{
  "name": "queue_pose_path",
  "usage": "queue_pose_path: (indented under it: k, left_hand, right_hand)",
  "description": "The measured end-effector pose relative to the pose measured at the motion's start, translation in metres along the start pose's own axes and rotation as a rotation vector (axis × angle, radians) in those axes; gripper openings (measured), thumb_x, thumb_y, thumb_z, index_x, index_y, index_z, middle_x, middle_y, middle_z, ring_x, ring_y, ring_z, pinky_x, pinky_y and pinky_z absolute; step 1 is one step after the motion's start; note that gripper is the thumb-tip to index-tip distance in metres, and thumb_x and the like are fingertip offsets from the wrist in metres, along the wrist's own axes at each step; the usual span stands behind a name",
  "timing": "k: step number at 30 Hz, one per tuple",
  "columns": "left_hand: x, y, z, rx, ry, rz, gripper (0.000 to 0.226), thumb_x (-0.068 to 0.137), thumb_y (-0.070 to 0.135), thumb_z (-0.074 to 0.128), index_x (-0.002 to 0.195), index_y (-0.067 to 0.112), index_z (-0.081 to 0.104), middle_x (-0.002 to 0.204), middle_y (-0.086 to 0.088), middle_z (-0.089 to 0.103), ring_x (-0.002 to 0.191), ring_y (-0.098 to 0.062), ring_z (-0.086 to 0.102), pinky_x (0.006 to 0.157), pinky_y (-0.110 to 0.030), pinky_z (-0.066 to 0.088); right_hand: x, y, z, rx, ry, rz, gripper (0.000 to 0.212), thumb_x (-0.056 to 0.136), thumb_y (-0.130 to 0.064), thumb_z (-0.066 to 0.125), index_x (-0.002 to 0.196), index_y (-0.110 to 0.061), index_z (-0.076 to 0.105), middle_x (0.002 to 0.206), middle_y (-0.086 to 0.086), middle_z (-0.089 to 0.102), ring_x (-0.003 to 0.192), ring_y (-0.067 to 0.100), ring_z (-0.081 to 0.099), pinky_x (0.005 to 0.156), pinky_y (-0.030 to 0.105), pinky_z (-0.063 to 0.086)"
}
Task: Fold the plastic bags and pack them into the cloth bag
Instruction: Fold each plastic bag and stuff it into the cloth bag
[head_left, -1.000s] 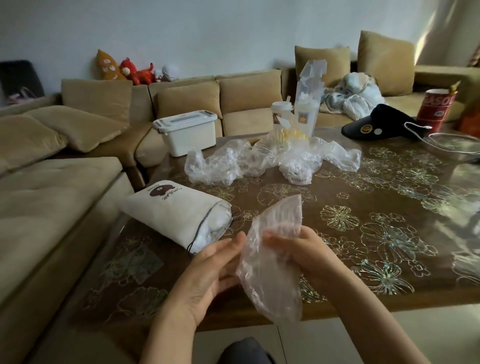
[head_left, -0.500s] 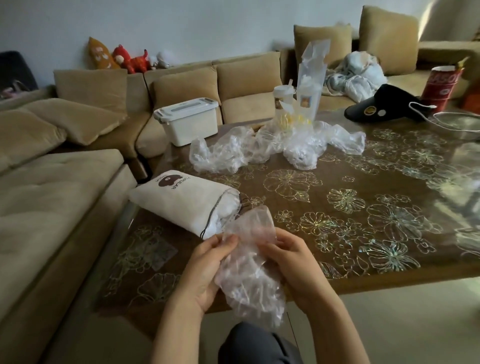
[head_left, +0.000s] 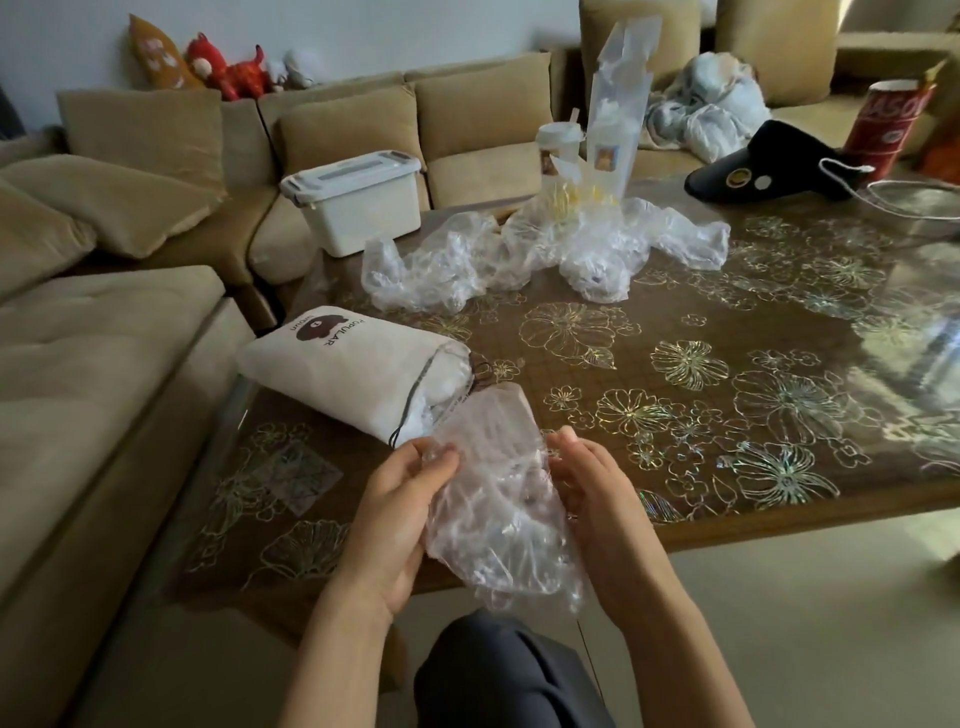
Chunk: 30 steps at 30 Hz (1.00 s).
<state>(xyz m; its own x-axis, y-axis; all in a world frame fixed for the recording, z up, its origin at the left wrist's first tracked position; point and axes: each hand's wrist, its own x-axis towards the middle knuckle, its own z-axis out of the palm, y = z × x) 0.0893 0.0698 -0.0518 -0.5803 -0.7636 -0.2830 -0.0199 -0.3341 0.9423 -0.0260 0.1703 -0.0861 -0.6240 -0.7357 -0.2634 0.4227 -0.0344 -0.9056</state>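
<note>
While the cloth bag (head_left: 358, 376) lies beside, both hands — left hand (head_left: 400, 512), right hand (head_left: 602, 506) — pinch a crumpled plastic bag (head_left: 493, 499).

right grip (head_left: 597, 499): fingers hidden behind plastic bag (head_left: 493, 509) | cloth bag (head_left: 353, 374): contents mostly hidden, small print unreadable | wire strainer (head_left: 919, 208): cut by right edge | tabletop (head_left: 675, 467): right end out of frame

Bare table (head_left: 675, 467) between cloth bag (head_left: 358, 379) and crumpled bags (head_left: 519, 254)
</note>
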Motion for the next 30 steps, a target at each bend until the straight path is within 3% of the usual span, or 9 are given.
queue_pose_path:
  k: [2,4,8,11,14,17,20,23,30]
  left_hand:
    - [-0.002,0.0,0.0,0.092,0.011,0.059,0.012,0.09,0.015,0.058,0.101,0.013,0.063,0.091,-0.004,0.072,0.082,-0.017,0.07,0.068,-0.031,0.053]
    - [-0.002,0.0,0.001,0.154,0.004,0.1,0.018,0.089,0.018,0.059,0.106,0.014,0.062,0.096,-0.006,0.072,0.087,-0.02,0.07,0.071,-0.034,0.054]
    - [-0.002,0.0,0.001,0.2,-0.023,0.128,0.017,0.087,0.017,0.06,0.103,0.011,0.063,0.095,-0.008,0.072,0.088,-0.022,0.069,0.076,-0.036,0.054]
    - [-0.002,0.002,0.004,0.203,-0.079,0.098,0.015,0.086,0.015,0.06,0.099,0.009,0.064,0.088,-0.008,0.073,0.08,-0.02,0.069,0.068,-0.029,0.055]
    - [-0.001,0.002,0.007,0.23,-0.103,0.062,0.012,0.088,0.013,0.059,0.098,0.011,0.065,0.088,-0.007,0.073,0.076,-0.016,0.069,0.064,-0.025,0.054]
    - [-0.001,0.004,0.01,0.136,-0.166,-0.032,0.019,0.086,0.014,0.055,0.1,0.009,0.067,0.09,-0.01,0.07,0.075,-0.018,0.065,0.059,-0.025,0.053]
    - [-0.003,0.007,0.013,-0.014,-0.289,-0.193,0.044,0.082,0.039,0.048,0.096,0.006,0.074,0.096,-0.015,0.069,0.082,-0.024,0.064,0.07,-0.033,0.05]
    - [-0.005,0.006,0.015,0.068,-0.356,-0.234,0.052,0.081,0.055,0.055,0.105,0.012,0.072,0.109,-0.014,0.069,0.101,-0.03,0.065,0.087,-0.04,0.05]
    - [-0.009,0.009,0.009,-0.001,-0.329,-0.257,0.042,0.075,0.014,0.071,0.114,0.004,0.064,0.108,-0.017,0.069,0.095,-0.027,0.067,0.079,-0.034,0.055]
  right_hand:
    - [-0.004,-0.001,0.006,-0.024,-0.09,0.037,0.068,0.067,-0.066,0.068,0.114,-0.017,0.059,0.108,0.013,0.068,0.099,0.036,0.065,0.091,0.057,0.049]
    - [-0.006,0.0,0.007,-0.024,-0.178,0.022,0.071,0.064,-0.062,0.072,0.118,-0.019,0.057,0.109,0.012,0.068,0.1,0.037,0.065,0.091,0.056,0.049]
    - [-0.009,-0.005,0.001,-0.019,-0.292,-0.067,0.04,0.075,-0.03,0.076,0.111,-0.019,0.062,0.088,0.008,0.07,0.071,0.023,0.066,0.064,0.037,0.053]
    - [-0.008,-0.006,-0.001,0.003,-0.199,-0.108,0.008,0.088,-0.013,0.063,0.091,-0.016,0.07,0.077,0.013,0.062,0.062,0.023,0.053,0.053,0.027,0.042]
    - [-0.005,-0.008,-0.001,0.08,-0.123,-0.121,0.033,0.086,0.007,0.052,0.072,-0.014,0.073,0.068,0.014,0.059,0.057,0.023,0.049,0.05,0.025,0.039]
    - [-0.005,-0.012,-0.004,0.198,-0.104,-0.101,0.036,0.078,0.018,0.051,0.062,-0.006,0.072,0.082,0.003,0.07,0.064,0.018,0.061,0.049,0.023,0.049]
    - [-0.001,-0.007,-0.007,0.154,-0.1,-0.164,0.04,0.078,0.02,0.051,0.059,-0.008,0.073,0.094,-0.001,0.068,0.086,0.026,0.061,0.064,0.036,0.054]
    - [-0.001,-0.004,-0.005,-0.007,-0.063,-0.301,0.042,0.078,0.019,0.055,0.063,-0.014,0.075,0.1,0.001,0.066,0.102,0.031,0.059,0.082,0.052,0.051]
    - [-0.007,-0.009,-0.005,-0.1,-0.189,-0.239,0.045,0.085,0.016,0.046,0.071,-0.014,0.076,0.104,-0.006,0.066,0.09,0.021,0.058,0.064,0.031,0.047]
